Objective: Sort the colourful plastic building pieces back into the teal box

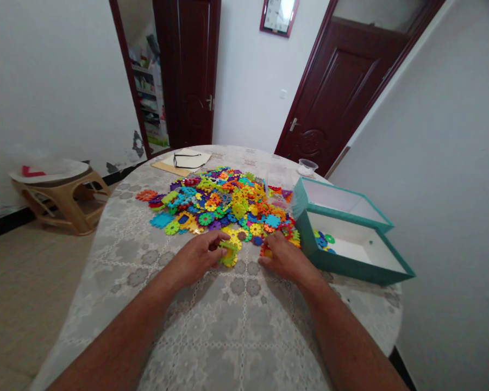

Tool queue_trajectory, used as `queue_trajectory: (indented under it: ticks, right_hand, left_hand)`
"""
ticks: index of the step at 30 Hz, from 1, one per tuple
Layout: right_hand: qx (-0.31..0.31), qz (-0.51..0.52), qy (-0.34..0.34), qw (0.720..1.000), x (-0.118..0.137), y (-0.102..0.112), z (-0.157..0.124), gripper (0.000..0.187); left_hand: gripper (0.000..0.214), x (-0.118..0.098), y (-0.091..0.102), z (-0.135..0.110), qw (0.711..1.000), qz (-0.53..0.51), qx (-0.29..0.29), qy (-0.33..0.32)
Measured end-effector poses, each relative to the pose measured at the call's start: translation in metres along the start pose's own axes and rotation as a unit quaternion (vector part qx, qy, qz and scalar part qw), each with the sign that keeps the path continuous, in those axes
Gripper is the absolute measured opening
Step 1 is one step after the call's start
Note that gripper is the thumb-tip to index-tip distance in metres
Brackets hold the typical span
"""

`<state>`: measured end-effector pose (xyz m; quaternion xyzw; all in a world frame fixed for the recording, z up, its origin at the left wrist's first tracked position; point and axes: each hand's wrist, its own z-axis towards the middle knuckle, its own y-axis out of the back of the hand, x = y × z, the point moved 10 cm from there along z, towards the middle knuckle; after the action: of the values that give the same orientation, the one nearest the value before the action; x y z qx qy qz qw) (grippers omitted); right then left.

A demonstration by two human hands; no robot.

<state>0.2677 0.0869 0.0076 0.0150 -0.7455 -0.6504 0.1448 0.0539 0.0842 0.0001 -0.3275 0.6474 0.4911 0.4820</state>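
My left hand (199, 254) is closed with thumb and fingertips on a yellow-green toothed frame piece (229, 255), a plastic building gear, held at the near edge of the heap. My right hand (286, 254) curls its thumb and fingers around an orange toothed piece (265, 252), partly covered by the hand. Behind both hands spreads a large heap of colourful toy gears (228, 201) in many shapes. A small blue gear (257, 240) and a yellow flower-shaped gear (233, 237) lie between the hands.
A teal box (350, 274) with a few gears inside stands at the right, its lid (342, 201) behind it. Eyeglasses (187, 161) rest on papers at the back left. A clear plastic cup (307, 166) stands at the back right of the patterned tablecloth (236, 331).
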Motion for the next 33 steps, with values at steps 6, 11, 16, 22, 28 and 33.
queue_trajectory:
  ticks: [6,11,16,22,28,33]
  right_hand:
    - [0.006,0.027,0.006,1.0,0.002,0.002,-0.001,0.048]
    - [0.014,0.041,0.009,0.999,-0.006,0.004,0.001,0.031]
    - [-0.03,0.188,0.058,0.98,0.004,0.016,0.005,0.015]
    - [-0.149,0.298,0.123,0.935,0.051,0.022,-0.004,0.006]
    - [-0.111,0.324,0.213,0.915,0.09,0.021,-0.019,0.022]
    - [-0.135,0.261,0.166,0.941,0.088,0.012,-0.013,0.023]
  left_hand:
    - [0.046,-0.002,-0.002,0.0,0.999,0.005,0.027,-0.025]
    - [0.043,-0.004,-0.006,-0.002,0.998,0.006,0.048,-0.027]
    - [0.034,-0.008,-0.011,-0.003,0.996,0.017,0.064,-0.055]
    - [0.029,-0.01,-0.012,-0.004,0.997,0.014,0.04,-0.066]
    - [0.024,-0.012,0.005,0.001,0.992,0.079,-0.036,-0.089]
    - [0.029,-0.011,-0.001,0.005,0.991,0.101,-0.04,-0.081]
